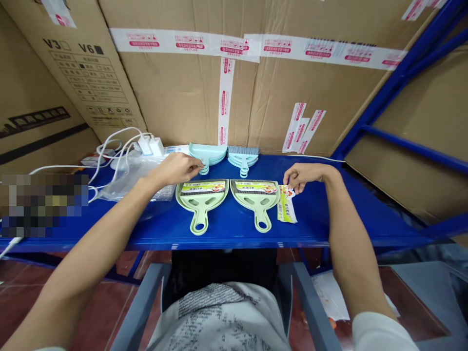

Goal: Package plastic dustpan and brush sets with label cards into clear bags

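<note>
Two light green dustpans lie side by side on the blue shelf, each with a yellow label: the left dustpan and the right dustpan. My left hand reaches forward with its fingers closed at a stack of pale blue dustpans behind them. My right hand pinches the top of a stack of yellow paper labels lying right of the green dustpans. A pile of pale blue brushes sits beside the blue dustpans.
Large taped cardboard boxes form a wall behind the shelf. White chargers and cables and a clear plastic bag lie at the left. Blue rack beams rise at the right. A grey chair frame stands below.
</note>
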Action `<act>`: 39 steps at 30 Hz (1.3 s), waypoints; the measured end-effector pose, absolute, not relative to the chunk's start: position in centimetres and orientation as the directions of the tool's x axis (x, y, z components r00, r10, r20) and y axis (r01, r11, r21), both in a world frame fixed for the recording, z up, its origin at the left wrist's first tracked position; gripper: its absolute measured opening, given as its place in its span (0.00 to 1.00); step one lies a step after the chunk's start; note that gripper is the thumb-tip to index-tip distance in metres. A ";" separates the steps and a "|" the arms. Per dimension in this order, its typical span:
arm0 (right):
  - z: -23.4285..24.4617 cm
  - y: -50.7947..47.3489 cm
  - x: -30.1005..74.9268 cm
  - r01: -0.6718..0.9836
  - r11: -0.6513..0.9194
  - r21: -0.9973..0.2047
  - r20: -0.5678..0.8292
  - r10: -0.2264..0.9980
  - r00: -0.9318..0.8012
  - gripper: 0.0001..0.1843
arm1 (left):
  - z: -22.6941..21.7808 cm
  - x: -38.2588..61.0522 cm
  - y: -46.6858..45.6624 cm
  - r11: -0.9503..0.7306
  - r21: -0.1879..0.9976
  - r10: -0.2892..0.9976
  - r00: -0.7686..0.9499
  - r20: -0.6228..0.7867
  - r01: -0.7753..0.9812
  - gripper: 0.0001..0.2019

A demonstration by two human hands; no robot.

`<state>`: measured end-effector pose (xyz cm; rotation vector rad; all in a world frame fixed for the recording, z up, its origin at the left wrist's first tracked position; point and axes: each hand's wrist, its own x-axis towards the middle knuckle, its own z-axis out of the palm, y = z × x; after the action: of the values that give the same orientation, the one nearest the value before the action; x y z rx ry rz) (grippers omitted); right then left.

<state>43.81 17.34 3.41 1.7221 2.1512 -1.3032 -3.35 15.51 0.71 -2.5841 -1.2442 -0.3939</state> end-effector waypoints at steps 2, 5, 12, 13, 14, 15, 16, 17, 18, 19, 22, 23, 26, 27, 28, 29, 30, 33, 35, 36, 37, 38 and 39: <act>3.3 17.5 43.8 0.838 0.019 -0.546 -0.544 0.752 -0.372 0.27 | 0.8 -3.3 15.4 -0.608 -0.118 0.721 0.608 0.332 0.785 0.19; 3.3 17.5 43.8 0.839 0.018 -0.544 -0.557 0.740 -0.377 0.27 | 0.8 -3.2 15.4 -0.614 -0.111 0.711 0.609 0.352 0.781 0.18; 3.4 16.9 43.3 0.846 0.004 -0.534 -0.572 0.735 -0.364 0.28 | 0.4 -3.4 15.6 -0.658 -0.030 0.677 0.609 0.413 0.753 0.15; 3.5 16.9 43.2 0.848 0.006 -0.530 -0.573 0.734 -0.363 0.28 | 0.4 -3.4 15.7 -0.660 -0.027 0.675 0.609 0.417 0.751 0.15; 3.6 16.8 43.1 0.852 0.012 -0.523 -0.575 0.732 -0.364 0.28 | 0.3 -3.4 15.7 -0.661 -0.026 0.674 0.608 0.419 0.750 0.15; 3.7 16.8 43.2 0.858 0.026 -0.513 -0.576 0.731 -0.366 0.27 | 0.3 -3.4 15.7 -0.660 -0.025 0.675 0.607 0.420 0.751 0.15; 3.8 16.8 43.2 0.865 0.046 -0.501 -0.569 0.735 -0.369 0.28 | 0.4 -3.4 15.7 -0.658 -0.025 0.676 0.605 0.420 0.753 0.15; 4.0 16.8 43.3 0.870 0.072 -0.489 -0.551 0.747 -0.372 0.28 | 0.4 -3.4 15.7 -0.655 -0.028 0.678 0.603 0.420 0.755 0.15; 4.1 16.8 43.5 0.872 0.103 -0.479 -0.519 0.768 -0.375 0.29 | 0.4 -3.4 15.7 -0.652 -0.033 0.680 0.603 0.417 0.758 0.15; 4.3 16.8 43.7 0.873 0.133 -0.470 -0.475 0.795 -0.378 0.31 | 0.4 -3.4 15.7 -0.649 -0.042 0.681 0.605 0.413 0.760 0.15; 4.5 17.0 43.9 0.869 0.201 -0.452 -0.323 0.871 -0.370 0.37 | 0.5 -3.3 15.6 -0.639 -0.090 0.686 0.619 0.382 0.764 0.16; 4.4 17.1 43.7 0.865 0.216 -0.452 -0.288 0.883 -0.371 0.39 | 0.5 -3.3 15.6 -0.635 -0.105 0.689 0.622 0.371 0.765 0.16; 4.1 17.2 42.4 0.836 0.256 -0.486 -0.225 0.887 -0.402 0.42 | 0.6 -3.3 15.5 -0.622 -0.121 0.700 0.618 0.358 0.774 0.17; 4.0 17.2 41.8 0.823 0.274 -0.498 -0.212 0.881 -0.422 0.42 | 0.7 -3.3 15.4 -0.624 -0.106 0.702 0.614 0.361 0.775 0.17; 3.9 17.1 41.1 0.810 0.297 -0.505 -0.200 0.873 -0.445 0.42 | 0.8 -3.2 15.3 -0.635 -0.076 0.701 0.614 0.362 0.769 0.16; 3.9 16.9 40.5 0.799 0.325 -0.506 -0.190 0.861 -0.471 0.41 | 0.9 -3.0 15.1 -0.657 -0.027 0.697 0.620 0.362 0.754 0.16; 3.9 16.7 39.9 0.786 0.358 -0.504 -0.183 0.845 -0.502 0.42 | 1.0 -2.9 14.9 -0.687 0.037 0.687 0.632 0.360 0.726 0.15; 4.1 15.8 38.6 0.739 0.441 -0.509 -0.210 0.769 -0.603 0.52 | 1.2 -2.1 14.2 -0.769 0.220 0.635 0.680 0.368 0.600 0.15; 4.4 15.2 38.2 0.728 0.472 -0.497 -0.278 0.709 -0.649 0.63 | 1.3 -1.7 13.8 -0.793 0.252 0.608 0.693 0.387 0.555 0.15; 4.4 14.9 38.1 0.732 0.489 -0.474 -0.310 0.685 -0.659 0.68 | 1.2 -1.5 13.7 -0.797 0.242 0.602 0.694 0.395 0.554 0.15; 4.5 14.7 37.9 0.738 0.509 -0.443 -0.334 0.670 -0.663 0.72 | 1.2 -1.3 13.7 -0.797 0.224 0.599 0.694 0.400 0.560 0.15; 4.4 14.6 37.8 0.743 0.530 -0.408 -0.348 0.663 -0.663 0.75 | 1.1 -1.2 13.6 -0.796 0.205 0.599 0.693 0.402 0.569 0.15; 4.4 14.5 37.6 0.746 0.551 -0.375 -0.352 0.660 -0.664 0.78 | 0.9 -1.2 13.6 -0.794 0.189 0.599 0.691 0.405 0.578 0.15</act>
<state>37.63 14.47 4.38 1.1952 2.6133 -0.7535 -1.16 13.63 0.94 -2.9315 -1.0204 -0.7275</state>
